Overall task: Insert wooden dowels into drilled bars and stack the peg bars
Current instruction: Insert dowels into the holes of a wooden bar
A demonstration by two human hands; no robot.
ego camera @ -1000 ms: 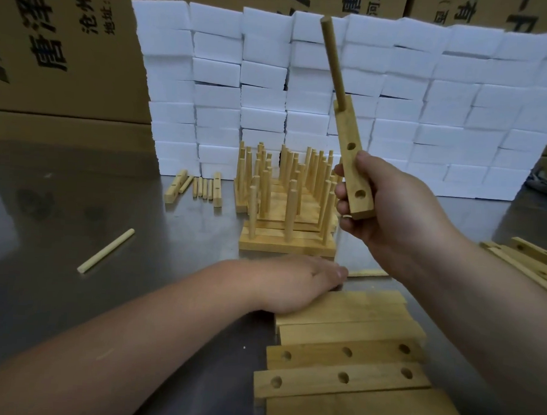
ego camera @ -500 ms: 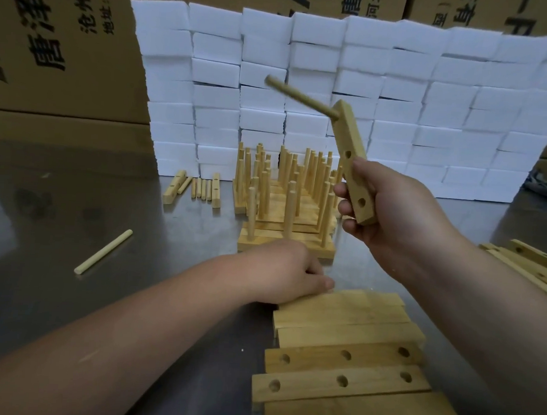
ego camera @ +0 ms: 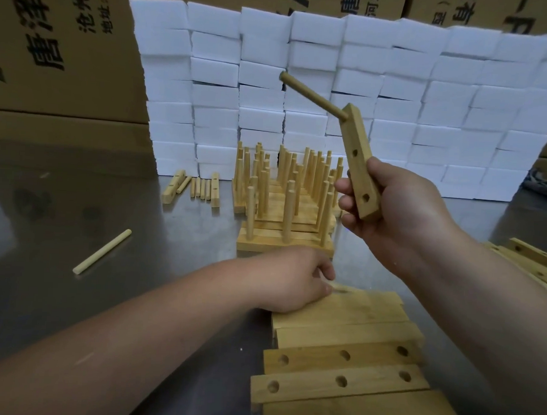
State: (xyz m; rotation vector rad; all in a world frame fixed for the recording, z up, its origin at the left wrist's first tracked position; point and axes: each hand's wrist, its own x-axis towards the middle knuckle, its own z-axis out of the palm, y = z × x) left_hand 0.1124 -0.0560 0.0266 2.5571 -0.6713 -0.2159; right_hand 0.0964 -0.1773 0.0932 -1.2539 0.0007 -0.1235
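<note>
Wooden drilled bar [ego camera: 360,161] with one round dowel [ego camera: 313,96], gripped by the right hand [ego camera: 391,212]; nearer left hand [ego camera: 291,280] pinches a blurred pale stick [ego camera: 339,287].

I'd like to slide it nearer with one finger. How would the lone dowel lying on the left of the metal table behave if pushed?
The lone dowel is round and lies flat on the smooth, shiny table, so it would probably roll if pushed sideways. It looks like thin solid wood, so likely stiff and light.
</note>
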